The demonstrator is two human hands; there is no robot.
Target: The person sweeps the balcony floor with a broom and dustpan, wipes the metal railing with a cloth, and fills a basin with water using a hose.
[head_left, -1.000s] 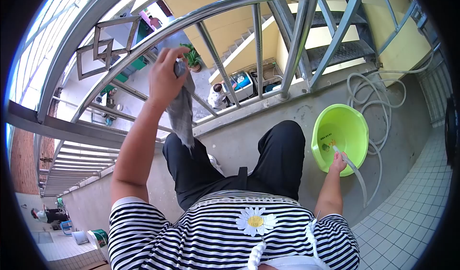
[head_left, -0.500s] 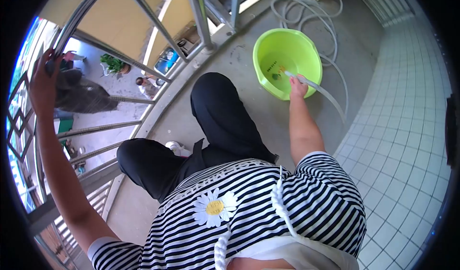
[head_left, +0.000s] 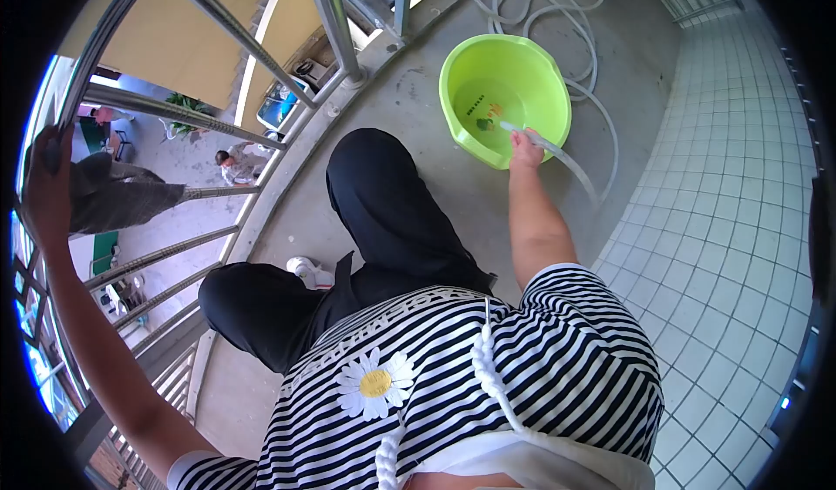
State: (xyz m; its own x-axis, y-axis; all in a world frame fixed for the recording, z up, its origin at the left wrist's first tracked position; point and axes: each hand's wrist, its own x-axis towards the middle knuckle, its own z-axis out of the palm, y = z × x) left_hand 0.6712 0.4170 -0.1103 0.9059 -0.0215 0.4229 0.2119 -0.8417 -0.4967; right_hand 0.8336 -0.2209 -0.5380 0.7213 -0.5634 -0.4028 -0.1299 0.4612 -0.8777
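Note:
In the head view, my right hand (head_left: pixel 526 149) is closed around a clear hose (head_left: pixel 566 161) a little behind its end. The hose end points into a lime-green basin (head_left: pixel 554 81) standing on the floor; whether water is in it I cannot tell. At the far left, my left hand (head_left: pixel 48 177) is raised at the top of the metal railing (head_left: pixel 148 98). Its fingers are closed on a dark grey cloth (head_left: pixel 126 196), which hangs down beside the bars.
Loops of the hose lie on the concrete floor (head_left: pixel 401 98) behind the basin. A white tiled wall (head_left: pixel 705 255) runs along the right. Through the railing, a lower level shows a person (head_left: pixel 239 164), a potted plant (head_left: pixel 185 111) and a blue container (head_left: pixel 286 107).
The camera has turned slightly, so basin and railing sit further left in view. My left hand and the cloth appear lower and further left. My right hand keeps the hose over the basin.

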